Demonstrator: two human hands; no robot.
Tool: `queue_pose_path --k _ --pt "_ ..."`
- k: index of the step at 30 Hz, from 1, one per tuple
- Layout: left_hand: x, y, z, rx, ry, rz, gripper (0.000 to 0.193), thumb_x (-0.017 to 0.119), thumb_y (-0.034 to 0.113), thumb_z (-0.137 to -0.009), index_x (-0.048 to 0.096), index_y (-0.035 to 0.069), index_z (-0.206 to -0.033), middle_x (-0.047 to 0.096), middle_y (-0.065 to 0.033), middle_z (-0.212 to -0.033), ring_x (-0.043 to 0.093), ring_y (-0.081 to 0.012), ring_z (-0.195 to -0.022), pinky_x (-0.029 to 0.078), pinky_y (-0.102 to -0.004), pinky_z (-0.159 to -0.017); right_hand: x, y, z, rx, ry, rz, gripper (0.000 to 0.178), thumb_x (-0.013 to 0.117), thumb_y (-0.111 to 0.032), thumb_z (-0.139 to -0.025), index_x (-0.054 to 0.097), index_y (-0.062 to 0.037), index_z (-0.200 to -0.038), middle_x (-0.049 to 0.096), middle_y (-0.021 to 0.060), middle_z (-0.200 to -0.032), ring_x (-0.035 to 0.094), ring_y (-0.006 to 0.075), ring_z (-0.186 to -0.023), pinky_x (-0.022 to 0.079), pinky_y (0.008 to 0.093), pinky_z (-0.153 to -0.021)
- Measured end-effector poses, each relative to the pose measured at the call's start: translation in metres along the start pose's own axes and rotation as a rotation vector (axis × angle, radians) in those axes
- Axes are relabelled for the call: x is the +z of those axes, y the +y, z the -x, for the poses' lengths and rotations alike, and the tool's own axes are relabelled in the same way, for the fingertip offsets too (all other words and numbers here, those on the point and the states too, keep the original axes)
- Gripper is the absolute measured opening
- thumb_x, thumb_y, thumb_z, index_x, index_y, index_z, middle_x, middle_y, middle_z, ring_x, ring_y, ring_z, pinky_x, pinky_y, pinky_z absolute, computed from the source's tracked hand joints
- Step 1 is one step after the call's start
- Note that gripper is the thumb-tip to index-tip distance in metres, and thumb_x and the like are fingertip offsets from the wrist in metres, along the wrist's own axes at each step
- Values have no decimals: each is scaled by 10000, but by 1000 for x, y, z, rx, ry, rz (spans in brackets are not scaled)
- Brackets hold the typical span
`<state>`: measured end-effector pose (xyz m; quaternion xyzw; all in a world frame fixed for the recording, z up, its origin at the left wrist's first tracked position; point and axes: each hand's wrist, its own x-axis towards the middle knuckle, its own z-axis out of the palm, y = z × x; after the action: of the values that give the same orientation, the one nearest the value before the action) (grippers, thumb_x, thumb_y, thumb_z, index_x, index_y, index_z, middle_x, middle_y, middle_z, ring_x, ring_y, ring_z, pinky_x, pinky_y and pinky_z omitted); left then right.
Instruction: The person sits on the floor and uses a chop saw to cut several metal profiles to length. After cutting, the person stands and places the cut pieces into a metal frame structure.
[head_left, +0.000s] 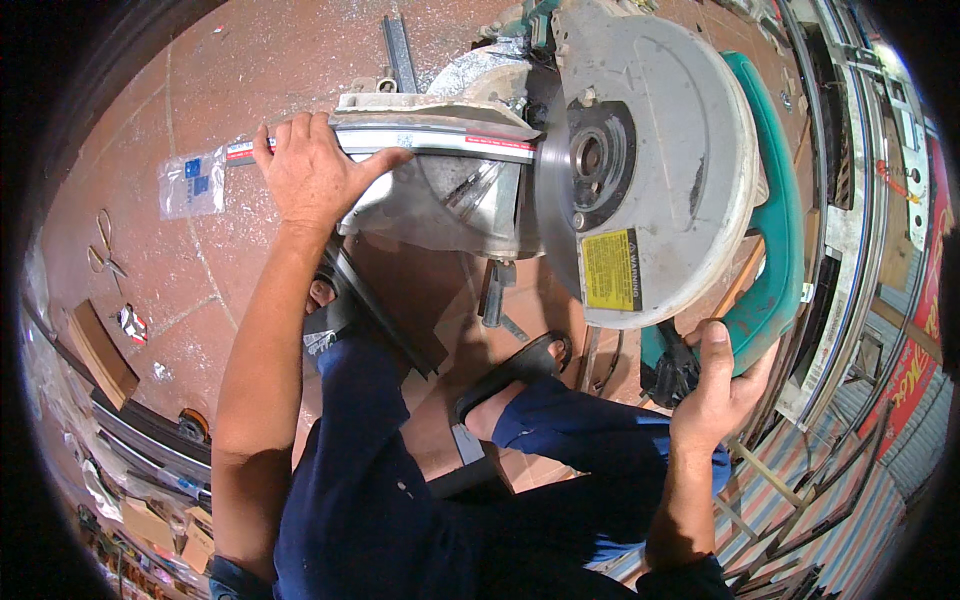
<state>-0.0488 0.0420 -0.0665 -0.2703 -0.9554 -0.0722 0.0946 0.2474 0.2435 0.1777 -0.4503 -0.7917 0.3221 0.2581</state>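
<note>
1. Aluminium profile (440,140): a long, pale metal strip lying across the base of the mitre saw (640,160), on the tiled floor (200,260). The left hand (310,170) presses down on it, fingers curled over the far edge, thumb stretched along the near side.
2. Handling, as a judgement: the strip looks light, stiff and smooth, so likely slippery; a flat grip well left of the blade (555,190) seems the safest hold.
3. Right hand (722,375): wrapped around the saw's green handle (775,250), thumb up along its side.
4. Saw head: grey guard with a yellow label, blade edge close to the strip's right end; whether they touch cannot be told.
5. Surroundings: scissors (105,250) and a clear plastic bag (192,183) lie well apart to the left; metal shavings speckle the floor.
</note>
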Motion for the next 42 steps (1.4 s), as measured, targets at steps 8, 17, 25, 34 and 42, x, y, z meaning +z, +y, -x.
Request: queue_pose_path --k 8,17,25,34,42 --pt "-3 0 -2 -22 -80 -8 1195 625 1026 -687 747 -46 -1201 737 -208 -1155 686 -336 -1174 295 -666 -1198 5 4 6 11 -1 0 368 697 -187 -1045 581 15 -1331 691 88 -959 651 162 -871 531 321 -830" --pt "-4 1 -2 -32 -69 15 1205 620 1025 -694 738 -36 -1253 743 -206 -1189 680 -341 -1216 293 -689 -1196 5 5 6 11 -11 5 369 701 -181 -1040 579 17 -1328 688 86 -944 649 160 -865 526 311 -830" --pt "-8 2 -3 -47 -98 3 1236 621 1027 -681 723 -36 -1303 736 -211 -1222 675 -334 -1238 288 -686 -1201 4 7 7 -18 13 2 389 702 -185 -1043 583 23 -1350 686 86 -965 648 160 -872 524 312 -829" --pt "-15 6 -4 -65 -134 12 1219 662 1000 -676 715 -53 -1287 738 -215 -1249 678 -328 -1252 284 -656 -1213 5 8 7 -11 -4 -3 370 702 -190 -1053 586 17 -1337 686 82 -960 648 152 -863 522 303 -821" --pt "-9 4 -4 -52 -138 4 1239 617 1030 -679 723 -48 -1281 748 -216 -1199 684 -331 -1218 294 -689 -1194 4 13 6 1 -3 -21 496 729 -166 -1026 513 36 -1424 660 87 -974 657 165 -824 546 305 -758"
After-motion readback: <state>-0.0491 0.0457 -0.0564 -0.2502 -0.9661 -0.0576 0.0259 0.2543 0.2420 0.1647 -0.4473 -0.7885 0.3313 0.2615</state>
